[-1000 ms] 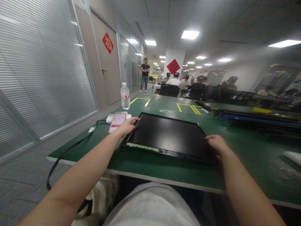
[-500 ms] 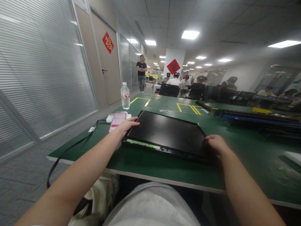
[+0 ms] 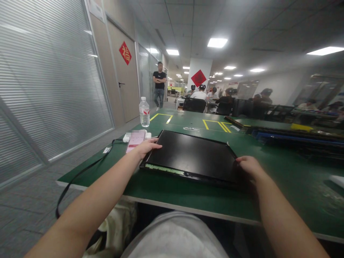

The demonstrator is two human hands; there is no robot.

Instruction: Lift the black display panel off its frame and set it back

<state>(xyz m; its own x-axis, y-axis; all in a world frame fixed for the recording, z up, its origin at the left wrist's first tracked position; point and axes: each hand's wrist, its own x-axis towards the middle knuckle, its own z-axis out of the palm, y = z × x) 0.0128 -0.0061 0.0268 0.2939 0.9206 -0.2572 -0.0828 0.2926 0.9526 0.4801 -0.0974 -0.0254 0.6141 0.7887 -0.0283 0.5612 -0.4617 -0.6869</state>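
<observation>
A black flat display panel with a dark frame is in front of me over the green table. A green strip runs along part of its near edge. My left hand grips the panel's left edge, thumb on top and the other fingers partly hidden. At the right edge my right hand pinches the frame, most of its fingers out of sight underneath. I cannot tell whether the panel rests fully on the table.
Left of the panel lie a phone and a white power strip with a black cord. A water bottle stands behind them. Long dark strips lie at the right. A person stands beyond the table; several others sit farther back.
The view has shifted slightly, so the table sits a little lower. Both hands keep their hold on the display panel, which looks nearly unmoved.
</observation>
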